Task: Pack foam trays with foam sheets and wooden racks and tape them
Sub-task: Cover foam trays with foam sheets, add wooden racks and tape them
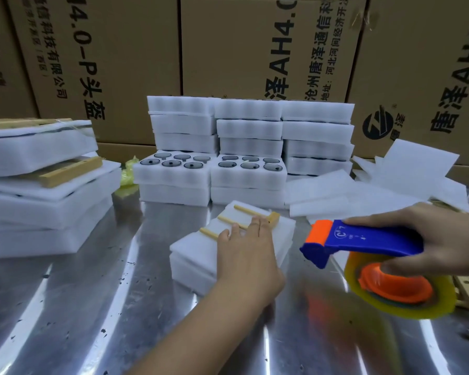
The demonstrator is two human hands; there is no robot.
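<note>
Two bare hands and forearms, nothing worn.

The left hand (245,255) comes into the frame from the bottom centre on a long forearm, uncovered from wrist to the lower edge, with no sleeve, glove, watch or ring showing. Its fingers are slim, with short, plain nails. The right hand (428,239) enters from the right edge of the frame, likewise ungloved and without jewellery; only the hand and the start of the wrist show, so any sleeve further up lies out of view.
</note>
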